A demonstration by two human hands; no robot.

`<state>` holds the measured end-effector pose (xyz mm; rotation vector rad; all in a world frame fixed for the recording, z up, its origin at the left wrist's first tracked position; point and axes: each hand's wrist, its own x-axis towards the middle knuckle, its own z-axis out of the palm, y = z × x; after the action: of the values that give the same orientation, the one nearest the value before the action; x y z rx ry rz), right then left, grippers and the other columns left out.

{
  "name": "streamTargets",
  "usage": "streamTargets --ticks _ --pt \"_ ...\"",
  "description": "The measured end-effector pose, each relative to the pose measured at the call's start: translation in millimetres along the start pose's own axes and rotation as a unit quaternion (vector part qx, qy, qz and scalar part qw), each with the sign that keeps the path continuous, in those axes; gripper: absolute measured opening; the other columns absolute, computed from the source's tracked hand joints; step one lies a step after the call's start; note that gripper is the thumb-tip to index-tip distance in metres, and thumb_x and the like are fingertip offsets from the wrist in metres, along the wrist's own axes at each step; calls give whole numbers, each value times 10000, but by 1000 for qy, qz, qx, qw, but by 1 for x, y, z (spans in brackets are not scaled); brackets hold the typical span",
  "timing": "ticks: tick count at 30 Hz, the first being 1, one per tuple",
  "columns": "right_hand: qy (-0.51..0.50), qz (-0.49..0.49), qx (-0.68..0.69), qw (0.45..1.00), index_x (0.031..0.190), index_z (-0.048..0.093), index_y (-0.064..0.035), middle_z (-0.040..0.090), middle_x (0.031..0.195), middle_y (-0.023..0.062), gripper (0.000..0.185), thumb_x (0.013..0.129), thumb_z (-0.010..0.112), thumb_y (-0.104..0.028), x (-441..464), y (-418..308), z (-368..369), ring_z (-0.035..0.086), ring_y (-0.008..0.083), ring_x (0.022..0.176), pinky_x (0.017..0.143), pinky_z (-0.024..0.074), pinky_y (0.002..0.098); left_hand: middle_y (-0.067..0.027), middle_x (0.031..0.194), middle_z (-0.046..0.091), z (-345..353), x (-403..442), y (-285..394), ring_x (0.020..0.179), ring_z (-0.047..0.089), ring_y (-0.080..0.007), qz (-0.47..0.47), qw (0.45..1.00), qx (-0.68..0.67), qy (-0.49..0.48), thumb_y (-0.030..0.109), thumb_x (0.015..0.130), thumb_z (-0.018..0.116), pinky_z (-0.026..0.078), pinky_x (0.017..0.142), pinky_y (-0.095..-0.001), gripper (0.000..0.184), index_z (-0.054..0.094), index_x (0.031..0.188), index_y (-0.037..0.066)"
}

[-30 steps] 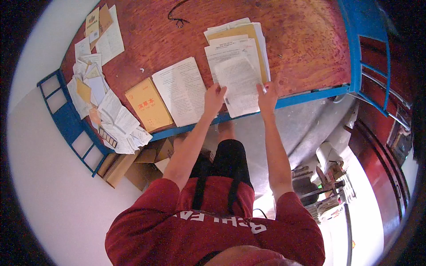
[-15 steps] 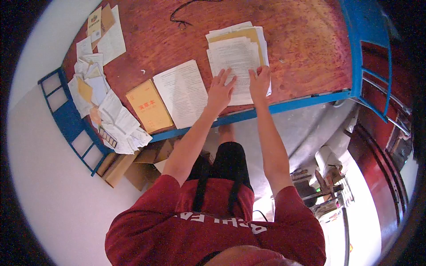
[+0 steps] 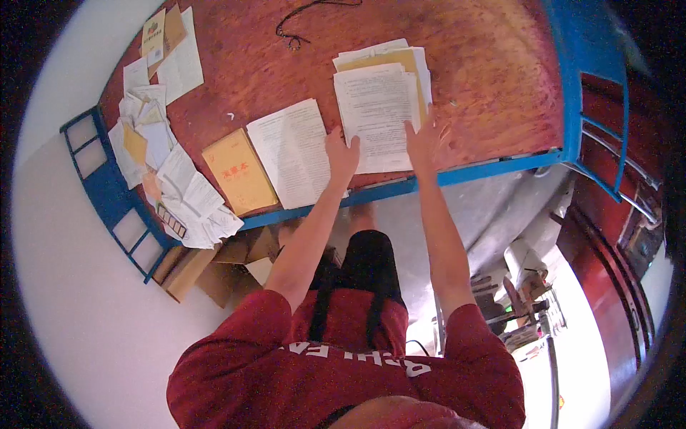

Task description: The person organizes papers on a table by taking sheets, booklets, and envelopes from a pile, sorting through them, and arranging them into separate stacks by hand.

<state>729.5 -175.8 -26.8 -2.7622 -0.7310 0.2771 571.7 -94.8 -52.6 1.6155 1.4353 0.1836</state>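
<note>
A stack of printed sheets (image 3: 379, 107) lies near the front edge of the reddish wooden board, with a tan envelope or folder (image 3: 400, 57) and more white paper showing beneath its far end. My left hand (image 3: 344, 154) is at the stack's left edge, thumb apart from the fingers. At the right edge is my right hand (image 3: 424, 146), fingers spread and slightly blurred. Neither hand has anything lifted. Left of my left hand lies another pile of printed pages (image 3: 289, 150), and beside that a yellow-orange exercise book (image 3: 239, 171) with red characters on its cover.
Loose papers and envelopes (image 3: 161, 143) are heaped along the board's left side, with a booklet (image 3: 153, 36) farther back. A dark cord (image 3: 286, 32) lies at the far middle. Blue metal rails (image 3: 486, 166) border the board; cardboard boxes (image 3: 221, 275) stand below at left.
Both hands have moved from on top of the printed sheets to their two side edges. My left hand shifted left and down. The top sheets sit slightly differently.
</note>
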Motion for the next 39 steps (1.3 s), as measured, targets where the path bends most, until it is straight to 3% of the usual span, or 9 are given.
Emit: streamTargets --ticks 2,7,13,16,22,27,33,37,39 --pt "-32 0 54 998 1273 378 -35 458 1210 210 556 789 607 -184 1 18 16 374 375 1151 990 264 421 -261 1105 432 2 12 -2 1009 405 -394 -17 993 -94 -73 125 742 609 333 860 -473 369 519 1060 -38" --pt "-77 3 98 992 1310 340 -33 400 1299 205 598 796 599 -195 6 26 22 310 355 1233 1046 173 434 -228 959 478 8 9 16 937 446 -354 103 982 157 -33 199 749 623 358 846 -424 424 501 1075 -43" --pt "-18 3 130 991 1303 357 -70 434 1244 198 579 791 605 -178 1 10 15 318 370 1206 1038 147 502 -188 1000 479 -14 4 17 942 482 -303 100 988 80 -87 163 809 583 404 815 -389 390 480 1131 -33" --pt "32 -85 43 995 1254 414 -87 473 1162 170 525 777 617 -174 -17 -25 -3 377 351 1134 1015 189 500 -168 1003 511 -31 -12 13 935 527 -249 72 987 -139 -31 115 847 541 461 760 -332 323 490 1139 -11" --pt "-52 -225 204 951 1060 533 -69 507 1056 144 299 773 600 -123 -76 -105 28 443 326 1014 896 330 438 -105 1035 569 -104 -17 -67 859 592 -171 -2 980 -197 -16 113 868 531 498 707 -282 283 513 1139 35" --pt "-210 -226 232 923 1003 531 -66 522 1034 122 242 770 583 -106 -125 -178 52 440 302 1036 903 335 420 -82 900 614 -174 -23 -122 762 616 -162 -98 950 -294 40 134 871 532 491 662 -257 229 557 1061 8" --pt "-260 -220 313 887 954 565 -1 609 883 138 166 813 583 -87 -193 -272 105 595 252 808 720 464 343 -74 889 612 -272 -33 -194 741 615 -152 -133 911 -375 106 166 892 495 490 642 -252 223 565 1033 8" --pt "-377 -143 326 855 1017 560 22 623 969 144 221 848 566 -120 -234 -333 141 600 189 884 751 468 297 -71 997 601 -332 -35 -253 825 598 -153 -143 919 -336 150 190 875 543 493 672 -258 270 550 1090 28" --pt "-341 -177 308 870 1037 554 30 618 987 142 248 845 572 -127 -254 -358 156 596 187 899 766 464 293 -84 1060 587 -354 -37 -280 853 592 -161 -120 940 -235 218 182 865 550 487 684 -255 319 530 1146 30"
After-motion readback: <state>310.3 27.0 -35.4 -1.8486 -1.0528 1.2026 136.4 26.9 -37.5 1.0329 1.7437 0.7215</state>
